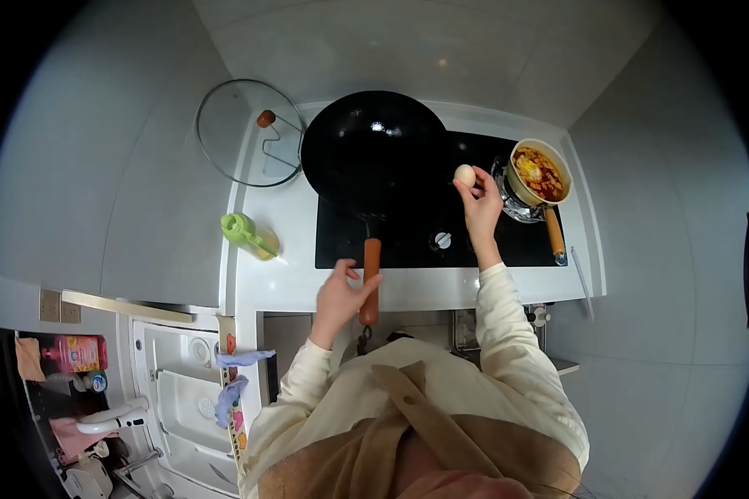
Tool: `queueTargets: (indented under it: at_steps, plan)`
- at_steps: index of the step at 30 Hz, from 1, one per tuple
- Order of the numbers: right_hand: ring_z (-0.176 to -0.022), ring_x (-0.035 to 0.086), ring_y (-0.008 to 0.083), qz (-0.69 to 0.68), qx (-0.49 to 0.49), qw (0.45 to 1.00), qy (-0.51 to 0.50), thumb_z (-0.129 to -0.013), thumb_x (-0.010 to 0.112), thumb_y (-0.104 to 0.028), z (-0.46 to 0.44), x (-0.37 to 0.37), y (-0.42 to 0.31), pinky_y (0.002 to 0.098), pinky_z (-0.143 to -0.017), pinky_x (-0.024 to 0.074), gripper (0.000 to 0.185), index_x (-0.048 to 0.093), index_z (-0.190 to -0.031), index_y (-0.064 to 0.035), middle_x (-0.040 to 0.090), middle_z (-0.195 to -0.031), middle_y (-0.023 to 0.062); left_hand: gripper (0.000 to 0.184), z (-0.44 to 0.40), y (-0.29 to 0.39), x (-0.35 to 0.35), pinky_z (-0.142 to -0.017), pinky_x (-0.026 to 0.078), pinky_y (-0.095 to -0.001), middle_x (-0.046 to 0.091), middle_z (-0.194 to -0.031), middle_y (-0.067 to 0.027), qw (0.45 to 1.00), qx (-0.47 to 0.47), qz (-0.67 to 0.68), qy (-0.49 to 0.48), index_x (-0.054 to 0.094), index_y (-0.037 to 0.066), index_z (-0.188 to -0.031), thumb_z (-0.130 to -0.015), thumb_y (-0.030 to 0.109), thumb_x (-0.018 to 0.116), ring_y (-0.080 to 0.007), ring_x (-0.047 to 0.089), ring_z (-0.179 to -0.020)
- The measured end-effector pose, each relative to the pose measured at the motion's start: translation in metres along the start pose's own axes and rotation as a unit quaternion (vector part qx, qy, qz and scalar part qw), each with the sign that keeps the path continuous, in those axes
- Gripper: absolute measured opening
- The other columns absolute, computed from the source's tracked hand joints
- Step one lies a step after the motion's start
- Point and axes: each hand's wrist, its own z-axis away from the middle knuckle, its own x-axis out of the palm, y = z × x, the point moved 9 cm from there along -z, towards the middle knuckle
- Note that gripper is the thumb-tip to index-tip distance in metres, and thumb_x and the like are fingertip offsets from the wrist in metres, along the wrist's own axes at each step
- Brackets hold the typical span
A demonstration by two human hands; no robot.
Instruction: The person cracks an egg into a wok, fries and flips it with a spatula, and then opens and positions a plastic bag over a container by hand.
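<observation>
Holding an egg (465, 175) in the right hand (484, 208), pinched between thumb and fingertips, over the black stove (408, 245), in the gap between the wok (374, 145) on the left and the pot (520, 190) on the right. Spreading those fingertips only as wide as the egg. Placing the left hand (339, 298) at the wok handle (369, 306), on the near side, with the thumb laid across it and the other fingers loosely bent to its left, apart from the thumb. Cannot tell how firm a touch.

Can see red-brown food (539, 176) in the pot, with a yellow and white patch, and a pot handle (553, 229) pointing near. Can see a knob (443, 241) on the stove, between the hands. Can see a glass lid (265, 119) far left, just beside the wok, and nearer, on the white counter (287, 285), a green-topped bottle (250, 235). Can also see a sink (175, 376) near left, with lilac cloths (231, 399) at its right edge.
</observation>
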Motion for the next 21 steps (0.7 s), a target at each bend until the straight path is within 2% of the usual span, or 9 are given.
queueTargets:
  at_steps: [2, 5, 9, 12, 13, 14, 17, 21]
  plan:
    - [-0.076, 0.062, 0.0202, 0.073, -0.069, 0.995, 0.003, -0.074, 0.073, -0.012, -0.005, 0.004, -0.016, 0.0273, -0.064, 0.0513, 0.036, 0.058, -0.104, 0.0001, 0.062, -0.098, 0.0101, 0.046, 0.001, -0.002, 0.024, -0.057, 0.044, -0.0296, 0.058, -0.069, -0.0082, 0.996, -0.017, 0.048, -0.074, 0.052, 0.001, -0.103, -0.082, 0.041, 0.062, -0.0206, 0.058, -0.061]
    - [-0.076, 0.062, 0.0203, 0.122, -0.072, 0.99, -0.017, -0.073, 0.073, -0.011, 0.0, 0.023, 0.004, 0.0269, -0.064, 0.0512, 0.036, 0.058, -0.104, 0.0009, 0.061, -0.097, 0.011, 0.04, 0.001, -0.008, 0.035, -0.057, 0.044, -0.0306, 0.06, -0.072, -0.0103, 0.983, -0.048, 0.133, -0.114, 0.051, 0.001, -0.099, -0.086, 0.038, 0.057, -0.0218, 0.059, -0.063]
    - [-0.078, 0.062, 0.0222, 0.109, -0.099, 0.988, 0.055, -0.073, 0.072, -0.006, 0.002, 0.007, -0.011, 0.0272, -0.065, 0.052, 0.035, 0.058, -0.104, 0.0021, 0.061, -0.098, 0.0126, 0.04, -0.002, -0.013, 0.041, -0.059, 0.045, -0.0318, 0.062, -0.074, -0.0142, 0.988, -0.043, 0.082, -0.126, 0.051, -0.001, -0.097, -0.088, 0.037, 0.053, -0.0256, 0.06, -0.064]
    - [-0.08, 0.062, 0.0218, 0.119, -0.061, 0.991, 0.02, -0.072, 0.073, -0.007, 0.005, 0.022, -0.007, 0.0266, -0.066, 0.052, 0.035, 0.058, -0.103, 0.0019, 0.061, -0.098, 0.0122, 0.041, -0.005, -0.011, 0.039, -0.058, 0.047, -0.0384, 0.062, -0.071, -0.0184, 0.987, -0.015, 0.104, -0.124, 0.05, -0.002, -0.096, -0.087, 0.039, 0.053, -0.0339, 0.061, -0.066]
    - [-0.08, 0.062, 0.0217, 0.123, -0.051, 0.991, 0.003, -0.072, 0.073, -0.007, 0.008, 0.028, 0.0, 0.0265, -0.066, 0.052, 0.035, 0.058, -0.103, 0.0019, 0.061, -0.099, 0.0121, 0.041, -0.004, -0.012, 0.039, -0.058, 0.047, -0.0385, 0.062, -0.071, -0.0184, 0.987, -0.02, 0.098, -0.126, 0.05, -0.002, -0.096, -0.087, 0.039, 0.053, -0.0341, 0.061, -0.065]
    - [-0.08, 0.062, 0.0211, 0.111, -0.092, 0.989, 0.032, -0.072, 0.074, -0.008, 0.008, 0.023, 0.002, 0.0264, -0.066, 0.052, 0.036, 0.058, -0.103, 0.0016, 0.061, -0.099, 0.0116, 0.042, -0.003, -0.01, 0.039, -0.058, 0.047, -0.0386, 0.062, -0.071, -0.0184, 0.988, -0.024, 0.093, -0.124, 0.05, -0.002, -0.096, -0.087, 0.039, 0.053, -0.0342, 0.061, -0.065]
    - [-0.08, 0.062, 0.0208, 0.104, -0.101, 0.985, 0.09, -0.073, 0.073, -0.009, 0.002, 0.006, -0.008, 0.0262, -0.066, 0.0518, 0.036, 0.057, -0.104, 0.0014, 0.061, -0.1, 0.0116, 0.041, -0.005, -0.008, 0.037, -0.057, 0.047, -0.0389, 0.062, -0.07, -0.0186, 0.987, -0.028, 0.098, -0.126, 0.05, -0.002, -0.096, -0.087, 0.039, 0.053, -0.0348, 0.06, -0.064]
    - [-0.08, 0.061, 0.0198, 0.108, -0.076, 0.991, 0.031, -0.073, 0.073, -0.008, 0.01, 0.026, 0.006, 0.0253, -0.066, 0.0512, 0.036, 0.057, -0.104, 0.0013, 0.06, -0.099, 0.0117, 0.041, -0.004, -0.008, 0.036, -0.06, 0.047, -0.037, 0.062, -0.074, -0.0179, 0.986, -0.028, 0.096, -0.133, 0.05, -0.003, -0.095, -0.088, 0.038, 0.052, -0.0307, 0.061, -0.066]
